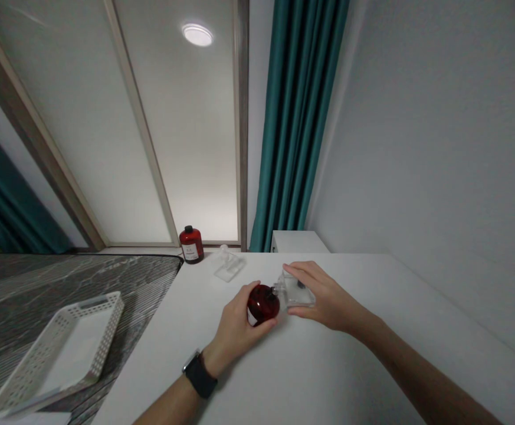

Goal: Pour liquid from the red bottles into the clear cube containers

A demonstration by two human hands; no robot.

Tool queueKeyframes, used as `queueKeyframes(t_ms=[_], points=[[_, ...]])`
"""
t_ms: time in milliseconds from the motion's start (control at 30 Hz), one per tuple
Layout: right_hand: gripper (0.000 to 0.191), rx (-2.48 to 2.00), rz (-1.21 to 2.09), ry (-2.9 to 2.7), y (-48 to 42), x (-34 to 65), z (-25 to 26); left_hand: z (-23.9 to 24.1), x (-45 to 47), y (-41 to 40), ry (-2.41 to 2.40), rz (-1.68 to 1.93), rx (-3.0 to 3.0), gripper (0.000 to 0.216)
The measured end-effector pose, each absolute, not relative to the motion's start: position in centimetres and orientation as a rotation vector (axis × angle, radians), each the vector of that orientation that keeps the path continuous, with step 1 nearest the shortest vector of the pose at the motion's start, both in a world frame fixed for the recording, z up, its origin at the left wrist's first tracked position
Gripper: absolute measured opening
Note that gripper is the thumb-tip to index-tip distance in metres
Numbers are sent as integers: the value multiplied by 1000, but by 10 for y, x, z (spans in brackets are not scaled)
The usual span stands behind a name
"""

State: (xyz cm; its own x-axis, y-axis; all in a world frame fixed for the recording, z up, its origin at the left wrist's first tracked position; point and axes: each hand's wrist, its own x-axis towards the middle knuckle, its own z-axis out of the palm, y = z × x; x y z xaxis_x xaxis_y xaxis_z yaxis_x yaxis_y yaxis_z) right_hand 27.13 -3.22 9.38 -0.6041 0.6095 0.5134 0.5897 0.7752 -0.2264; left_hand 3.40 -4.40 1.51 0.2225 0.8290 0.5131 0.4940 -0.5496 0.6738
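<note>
Left hand (235, 323): grip closed around the body of a dark red bottle (262, 304), thumb on the near side and fingers on the far side; a black smartwatch (202, 375) is worn at the wrist.
Right hand (328, 301): grip closed on a clear square bottle (299, 295), thumb and fingers on opposite sides.
Held bottles: above the middle of the white bench (350, 378), both tilted, neck facing neck; whether the two mouths touch cannot be told at this size.
Black-capped red bottle (190, 247): upright at the far left corner of the bench, white label facing the viewer.
Second clear bottle (229, 268): lying on the bench, just right of the black-capped red bottle and beyond the left hand.
White perforated basket (116, 307): left of the bench, resting on a grey patterned cover (148, 289).
Background: frosted panel door (190, 147) at left and centre, teal curtain (301, 118) to its right, and a small white cabinet (299, 241) beyond the far edge of the bench, below the curtain.
</note>
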Motion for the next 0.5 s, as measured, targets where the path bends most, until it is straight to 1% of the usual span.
queueKeyframes(t_ms=[500], points=[[84, -861, 23, -2411, -33, 273, 95, 14, 33, -45, 1177, 1200, 2080, 67]])
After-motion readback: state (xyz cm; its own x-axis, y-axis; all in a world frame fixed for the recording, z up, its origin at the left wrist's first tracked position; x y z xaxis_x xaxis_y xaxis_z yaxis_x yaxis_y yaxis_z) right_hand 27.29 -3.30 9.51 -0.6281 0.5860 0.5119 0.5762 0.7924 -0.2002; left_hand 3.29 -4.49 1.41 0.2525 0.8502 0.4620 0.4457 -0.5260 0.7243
